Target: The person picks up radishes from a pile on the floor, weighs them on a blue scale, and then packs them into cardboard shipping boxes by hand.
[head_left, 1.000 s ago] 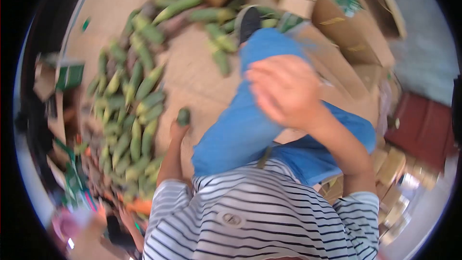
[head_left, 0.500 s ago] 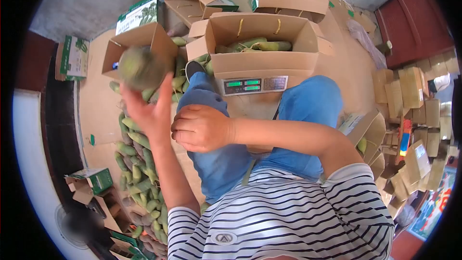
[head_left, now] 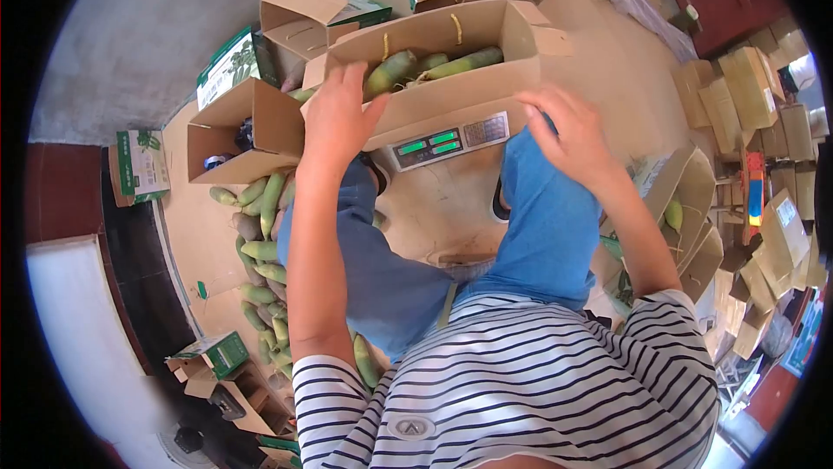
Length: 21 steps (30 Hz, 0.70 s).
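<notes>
An open cardboard box (head_left: pixel 451 100) with yellow rope handles stands on a digital scale (head_left: pixel 447 141) with green displays. Inside lie green radishes (head_left: pixel 468 63), a thicker one (head_left: pixel 390 74) at the left end. Near the box's left front corner is my left hand (head_left: pixel 341 113), fingers apart and nothing held. My right hand (head_left: pixel 564 132) is by the right front corner, also spread and empty, above my knee.
A pile of radishes (head_left: pixel 260 249) lies on the floor at the left. Beside it stands an open box (head_left: pixel 260 126) with dark items. More cartons (head_left: pixel 304 13) are at the back, and stacked boxes (head_left: pixel 737 91) at the right.
The large round radish has left my left hand, which moved right to the box. My right hand moved right, from over the left knee to the box's right corner. The view has shifted.
</notes>
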### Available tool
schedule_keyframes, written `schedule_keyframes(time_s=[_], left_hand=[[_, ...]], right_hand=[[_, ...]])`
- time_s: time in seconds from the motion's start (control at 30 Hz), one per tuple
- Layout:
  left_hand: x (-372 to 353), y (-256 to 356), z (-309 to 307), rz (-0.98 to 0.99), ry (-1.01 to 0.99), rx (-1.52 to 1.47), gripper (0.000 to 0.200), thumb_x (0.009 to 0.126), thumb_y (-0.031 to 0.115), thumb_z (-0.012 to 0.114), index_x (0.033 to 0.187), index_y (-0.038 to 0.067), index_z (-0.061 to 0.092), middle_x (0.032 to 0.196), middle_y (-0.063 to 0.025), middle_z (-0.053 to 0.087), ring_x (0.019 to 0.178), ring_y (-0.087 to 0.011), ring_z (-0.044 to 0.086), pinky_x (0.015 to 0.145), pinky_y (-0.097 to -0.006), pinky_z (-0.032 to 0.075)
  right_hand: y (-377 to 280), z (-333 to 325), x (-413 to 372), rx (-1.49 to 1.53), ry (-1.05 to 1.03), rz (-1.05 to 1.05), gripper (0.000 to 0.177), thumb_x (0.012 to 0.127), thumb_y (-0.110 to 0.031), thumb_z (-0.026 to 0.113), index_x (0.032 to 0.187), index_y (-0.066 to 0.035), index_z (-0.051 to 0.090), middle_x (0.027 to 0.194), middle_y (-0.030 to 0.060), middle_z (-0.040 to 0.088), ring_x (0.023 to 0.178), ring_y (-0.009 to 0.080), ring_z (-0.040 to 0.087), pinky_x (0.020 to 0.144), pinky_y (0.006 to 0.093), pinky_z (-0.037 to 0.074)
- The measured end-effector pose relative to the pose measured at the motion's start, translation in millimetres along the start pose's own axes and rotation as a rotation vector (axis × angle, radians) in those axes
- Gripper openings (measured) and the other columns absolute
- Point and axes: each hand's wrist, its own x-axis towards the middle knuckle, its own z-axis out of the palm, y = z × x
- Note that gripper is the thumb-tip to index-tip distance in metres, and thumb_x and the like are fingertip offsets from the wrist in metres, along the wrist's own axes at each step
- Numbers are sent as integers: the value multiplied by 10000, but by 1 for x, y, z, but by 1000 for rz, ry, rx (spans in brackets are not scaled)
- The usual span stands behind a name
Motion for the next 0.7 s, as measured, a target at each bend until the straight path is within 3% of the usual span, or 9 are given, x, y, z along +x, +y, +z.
schedule_keyframes(time_s=[0.07, 0.17, 0.27, 0.3, 0.4, 0.7], left_hand=[[-2, -7, 21, -103, -312, 165, 465, 789, 273, 644, 1160, 30, 503, 1099, -205, 555, 996, -360, 546, 833, -418, 446], [-1, -22, 37, 44, -269, 73, 418, 781, 270, 634, 1089, 16, 511, 1022, -200, 577, 939, -365, 577, 767, -433, 477], [9, -19, 35, 56, -121, 31, 411, 782, 267, 633, 1086, 17, 516, 1009, -206, 582, 948, -353, 578, 779, -431, 478], [10, -16, 33, -19, -195, 58, 438, 799, 312, 622, 1119, 28, 527, 1066, -198, 583, 1005, -351, 551, 837, -417, 447], [10, -22, 43, -20, -287, 92, 430, 807, 314, 615, 1122, 33, 529, 1071, -197, 584, 1014, -353, 547, 840, -420, 444], [12, -21, 52, 51, -247, 87, 415, 802, 288, 614, 1120, 37, 522, 1041, -189, 582, 978, -341, 568, 803, -438, 462]], right_hand=[[10, -9, -14, -234, -99, -42, 100, 803, -131, 576, 887, -77, 584, 861, 80, 597, 802, 244, 589, 682, 349, 474], [7, -7, -25, -385, -206, -30, 101, 805, -174, 579, 822, -76, 561, 792, 71, 568, 789, 239, 572, 680, 357, 455], [8, -6, -21, -376, -210, -13, 108, 802, -177, 579, 778, -79, 542, 763, 61, 552, 767, 235, 564, 670, 366, 451], [9, -7, -21, -359, -202, -18, 107, 801, -174, 578, 767, -81, 537, 759, 58, 549, 759, 234, 563, 665, 368, 451], [14, -4, -23, -343, -151, -38, 106, 800, -170, 574, 756, -81, 537, 763, 55, 553, 764, 229, 565, 665, 363, 453], [16, -12, -29, -347, -138, 3, 101, 786, -162, 580, 755, -73, 543, 767, 56, 560, 769, 225, 570, 678, 354, 457]])
